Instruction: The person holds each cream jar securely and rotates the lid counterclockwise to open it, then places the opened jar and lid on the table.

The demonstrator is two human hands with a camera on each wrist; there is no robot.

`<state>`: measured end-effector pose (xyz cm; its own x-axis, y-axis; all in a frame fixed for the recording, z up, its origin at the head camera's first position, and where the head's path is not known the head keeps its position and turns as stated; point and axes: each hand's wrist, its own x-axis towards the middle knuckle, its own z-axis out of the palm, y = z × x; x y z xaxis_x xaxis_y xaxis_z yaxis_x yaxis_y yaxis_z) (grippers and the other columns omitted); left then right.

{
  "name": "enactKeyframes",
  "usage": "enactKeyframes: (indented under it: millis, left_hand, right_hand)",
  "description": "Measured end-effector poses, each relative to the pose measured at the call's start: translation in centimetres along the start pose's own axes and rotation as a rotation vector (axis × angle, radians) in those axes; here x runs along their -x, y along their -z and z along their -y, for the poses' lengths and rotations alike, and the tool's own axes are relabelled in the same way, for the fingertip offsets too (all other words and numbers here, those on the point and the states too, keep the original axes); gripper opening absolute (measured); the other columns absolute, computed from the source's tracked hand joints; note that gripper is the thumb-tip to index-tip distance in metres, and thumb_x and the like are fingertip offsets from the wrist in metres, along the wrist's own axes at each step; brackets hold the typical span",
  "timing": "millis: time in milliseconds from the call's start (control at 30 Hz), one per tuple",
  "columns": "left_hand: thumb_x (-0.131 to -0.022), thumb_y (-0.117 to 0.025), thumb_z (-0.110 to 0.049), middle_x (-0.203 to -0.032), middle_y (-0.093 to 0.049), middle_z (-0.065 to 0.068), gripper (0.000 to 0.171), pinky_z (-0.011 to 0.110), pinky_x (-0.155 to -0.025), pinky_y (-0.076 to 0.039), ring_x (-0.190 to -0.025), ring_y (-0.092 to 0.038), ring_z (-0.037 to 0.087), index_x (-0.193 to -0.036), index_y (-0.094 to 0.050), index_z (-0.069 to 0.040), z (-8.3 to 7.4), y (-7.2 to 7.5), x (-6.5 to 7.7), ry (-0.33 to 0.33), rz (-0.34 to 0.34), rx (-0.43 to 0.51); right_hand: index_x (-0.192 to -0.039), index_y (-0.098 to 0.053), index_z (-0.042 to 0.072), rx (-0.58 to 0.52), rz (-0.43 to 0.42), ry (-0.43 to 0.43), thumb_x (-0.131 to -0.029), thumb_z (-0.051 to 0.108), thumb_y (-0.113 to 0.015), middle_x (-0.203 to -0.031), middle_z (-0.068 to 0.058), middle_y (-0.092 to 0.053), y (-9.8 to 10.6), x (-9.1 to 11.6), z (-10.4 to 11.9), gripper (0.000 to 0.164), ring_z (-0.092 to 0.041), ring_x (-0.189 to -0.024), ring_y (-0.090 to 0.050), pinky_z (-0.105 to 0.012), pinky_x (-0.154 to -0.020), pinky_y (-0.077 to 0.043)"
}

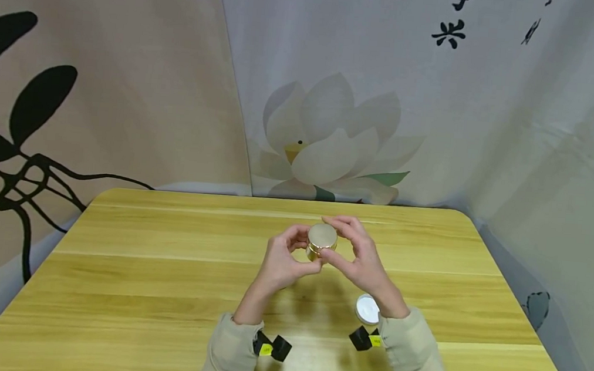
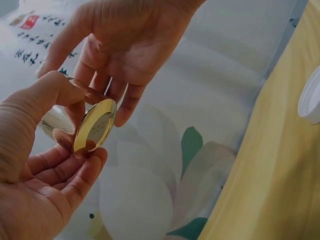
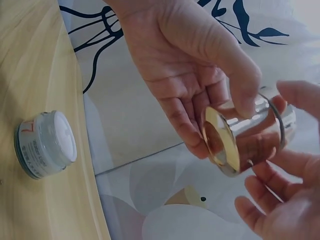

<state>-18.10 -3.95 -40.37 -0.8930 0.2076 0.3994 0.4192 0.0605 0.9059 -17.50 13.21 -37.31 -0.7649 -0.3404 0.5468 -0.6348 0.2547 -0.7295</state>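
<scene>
Both hands meet around a small, shiny gold cosmetic jar, held up over the table with its flat pale-gold top toward the head camera. Thumb and fingers of my left hand grip it from the left. From the right, my right hand pinches it between thumb and fingers. In the left wrist view the jar's gold round end carries small printed lettering. Mirror-like gold sides reflect the fingers in the right wrist view.
A white round lid lies on the wooden table by the right wrist. The right wrist view shows a labelled glass jar with a white top standing on the table. A printed curtain hangs behind the table's far edge.
</scene>
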Motion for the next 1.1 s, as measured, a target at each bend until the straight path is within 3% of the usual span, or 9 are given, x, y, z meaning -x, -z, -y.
enactKeyframes:
  millis: [200, 300, 467, 667, 933, 1100]
  left_hand:
    - [-0.065, -0.069, 0.014, -0.096, -0.062, 0.022, 0.043, 0.038, -0.081, -0.052, -0.085, -0.058, 0.027, -0.106, -0.058, 0.012, -0.1, -0.1, -0.1, -0.002, 0.007, 0.008]
    - [-0.065, -0.070, 0.012, -0.096, -0.063, 0.019, 0.043, 0.035, -0.081, -0.052, -0.084, -0.058, 0.023, -0.106, -0.059, 0.009, 0.0, -0.1, -0.1, -0.004, 0.009, 0.008]
    - [-0.067, -0.073, 0.007, -0.097, -0.064, 0.015, 0.042, 0.032, -0.081, -0.052, -0.085, -0.059, 0.021, -0.107, -0.060, 0.006, 0.1, -0.1, 0.0, -0.033, 0.007, 0.014]
    - [-0.066, -0.073, 0.006, -0.096, -0.063, 0.016, 0.042, 0.031, -0.079, -0.052, -0.084, -0.059, 0.021, -0.106, -0.060, 0.006, 0.2, -0.1, 0.0, -0.039, 0.005, 0.027]
    - [-0.065, -0.071, 0.008, -0.095, -0.063, 0.016, 0.041, 0.033, -0.078, -0.052, -0.083, -0.058, 0.020, -0.105, -0.060, 0.007, 0.2, -0.1, 0.1, -0.033, 0.002, 0.034]
    - [-0.066, -0.072, 0.007, -0.095, -0.063, 0.015, 0.041, 0.039, -0.079, -0.052, -0.082, -0.058, 0.018, -0.105, -0.060, 0.006, 0.2, -0.1, 0.1, -0.030, -0.002, 0.029]
  right_hand:
    - [-0.111, -0.052, -0.013, -0.006, -0.039, -0.065, -0.068, -0.013, -0.074, -0.112, -0.027, -0.052, -0.1, -0.5, 2.3, 0.049, -0.036, -0.107, -0.047, -0.056, -0.091, -0.041]
    - [-0.108, -0.056, -0.011, 0.006, -0.052, -0.064, -0.068, -0.013, -0.075, -0.111, -0.025, -0.053, -0.1, -0.4, 1.4, 0.044, -0.031, -0.105, -0.049, -0.049, -0.092, -0.043]
    - [-0.117, -0.059, -0.004, -0.026, -0.011, -0.030, -0.075, -0.008, -0.071, -0.118, -0.017, -0.052, 0.0, 0.0, -1.1, 0.044, -0.022, -0.107, -0.048, -0.033, -0.090, -0.043]
    - [-0.129, -0.053, 0.000, -0.059, 0.027, 0.023, -0.084, 0.007, -0.068, -0.122, -0.014, -0.051, 0.0, 0.2, -1.8, 0.048, -0.022, -0.111, -0.046, -0.038, -0.090, -0.042]
    - [-0.113, -0.055, -0.001, -0.046, -0.040, -0.049, -0.071, -0.005, -0.077, -0.117, -0.015, -0.053, -0.4, 0.1, -1.3, 0.047, -0.022, -0.111, -0.047, -0.037, -0.094, -0.043]
    - [-0.115, -0.061, 0.002, -0.051, -0.013, -0.023, -0.076, -0.001, -0.073, -0.118, -0.011, -0.053, -0.2, 0.2, -1.7, 0.040, -0.020, -0.108, -0.048, -0.035, -0.091, -0.044]
